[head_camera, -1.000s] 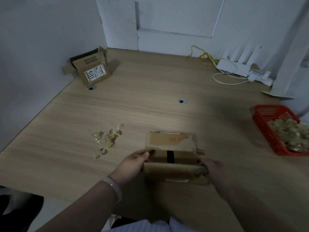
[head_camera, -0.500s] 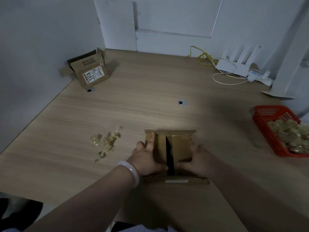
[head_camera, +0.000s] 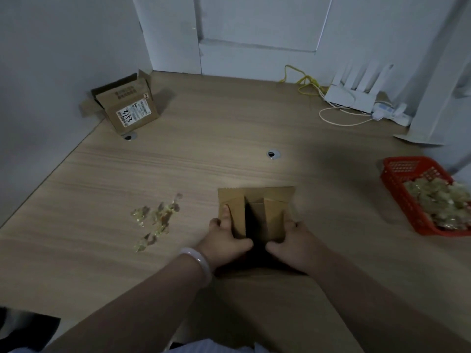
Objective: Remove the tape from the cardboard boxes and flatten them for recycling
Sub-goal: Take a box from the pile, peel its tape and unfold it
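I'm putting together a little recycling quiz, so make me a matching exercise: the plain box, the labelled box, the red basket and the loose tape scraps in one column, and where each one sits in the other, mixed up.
Column one
1. plain box
2. labelled box
3. red basket
4. tape scraps

Column two
A. at the right edge of the table
B. far left corner, by the wall
C. held by the left hand and right hand
D. loose on the tabletop, left of both hands

Pairs: 1-C, 2-B, 3-A, 4-D
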Demonstrator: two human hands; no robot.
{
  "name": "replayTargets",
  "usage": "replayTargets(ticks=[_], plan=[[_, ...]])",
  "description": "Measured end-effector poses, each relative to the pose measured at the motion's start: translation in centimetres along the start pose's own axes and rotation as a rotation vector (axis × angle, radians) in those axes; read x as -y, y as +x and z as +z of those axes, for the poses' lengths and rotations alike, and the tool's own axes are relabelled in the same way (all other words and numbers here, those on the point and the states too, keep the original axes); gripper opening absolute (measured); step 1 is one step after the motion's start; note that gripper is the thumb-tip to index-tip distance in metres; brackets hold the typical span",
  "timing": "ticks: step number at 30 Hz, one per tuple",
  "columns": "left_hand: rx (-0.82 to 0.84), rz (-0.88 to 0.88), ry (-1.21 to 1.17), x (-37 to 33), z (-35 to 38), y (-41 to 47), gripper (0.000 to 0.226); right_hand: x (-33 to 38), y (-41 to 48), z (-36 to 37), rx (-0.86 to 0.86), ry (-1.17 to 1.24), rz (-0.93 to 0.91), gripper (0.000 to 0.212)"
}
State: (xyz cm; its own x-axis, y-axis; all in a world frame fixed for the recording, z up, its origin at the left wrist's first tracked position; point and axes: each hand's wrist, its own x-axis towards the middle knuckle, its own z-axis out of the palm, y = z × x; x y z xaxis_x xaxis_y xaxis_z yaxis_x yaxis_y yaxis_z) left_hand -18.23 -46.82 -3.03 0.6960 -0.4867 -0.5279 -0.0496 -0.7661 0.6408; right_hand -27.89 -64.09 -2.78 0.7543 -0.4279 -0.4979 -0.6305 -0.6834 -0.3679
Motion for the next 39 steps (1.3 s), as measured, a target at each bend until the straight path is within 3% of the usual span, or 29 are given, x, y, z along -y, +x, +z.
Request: replayTargets(ticks=[3, 8, 10, 12, 16, 21, 25, 28, 31, 34, 37, 39], plan=[[0.057, 0.122, -0.270, 0.0, -2.2, -0.6, 0.092, -1.2, -0.3, -1.7, 0.004, 0.310, -0.117, 0.082], [0.031, 0.367, -0.365, -0.3, -4.3, -2.2, 0.095, -2.8, -0.5, -3.7, 0.011, 0.956, -0.201, 0.085], [-0.033, 0.472, -0.247, 0.1, -4.8, -2.5, 0.099, -3.4, -0.3, -4.0, -0.014, 1.046, -0.256, 0.082], [-0.101, 0.563, -0.017, 1.0, -5.0, -2.5, 0.107, -4.2, 0.0, -3.8, 0.014, 1.191, -0.248, 0.065], [-0.184, 0.679, 0.400, 3.7, -3.9, -2.6, 0.109, -6.7, 0.0, -3.1, 0.161, 1.517, 0.019, 0.032], [-0.236, 0.770, 0.565, 5.9, -1.8, -3.0, 0.087, -7.9, 0.1, -2.2, 0.104, 1.397, 0.056, 0.018], [-0.240, 0.947, 0.621, 5.8, -0.4, -3.2, 0.053, -7.0, 0.0, -2.0, -0.072, 1.243, 0.105, 0.045], [-0.193, 0.887, 0.664, 6.3, 0.3, -2.8, 0.067, -7.8, 0.1, -1.1, -0.181, 0.943, 0.112, 0.049], [-0.129, 0.842, 0.697, 6.5, 0.2, -2.2, 0.086, -8.6, 0.0, -0.6, -0.198, 0.954, 0.180, 0.048], [-0.103, 0.775, 0.506, 5.8, -0.2, -1.7, 0.074, -9.2, -0.2, -0.5, -0.186, 1.009, 0.159, 0.041], [-0.190, 0.645, 0.223, 4.6, -0.5, -1.2, 0.051, -9.9, -0.4, -0.1, -0.170, 1.020, 0.167, 0.059], [-0.253, 0.499, -0.018, 3.8, -0.8, -0.6, 0.050, -10.2, -0.6, -0.2, -0.149, 1.006, 0.165, 0.060]])
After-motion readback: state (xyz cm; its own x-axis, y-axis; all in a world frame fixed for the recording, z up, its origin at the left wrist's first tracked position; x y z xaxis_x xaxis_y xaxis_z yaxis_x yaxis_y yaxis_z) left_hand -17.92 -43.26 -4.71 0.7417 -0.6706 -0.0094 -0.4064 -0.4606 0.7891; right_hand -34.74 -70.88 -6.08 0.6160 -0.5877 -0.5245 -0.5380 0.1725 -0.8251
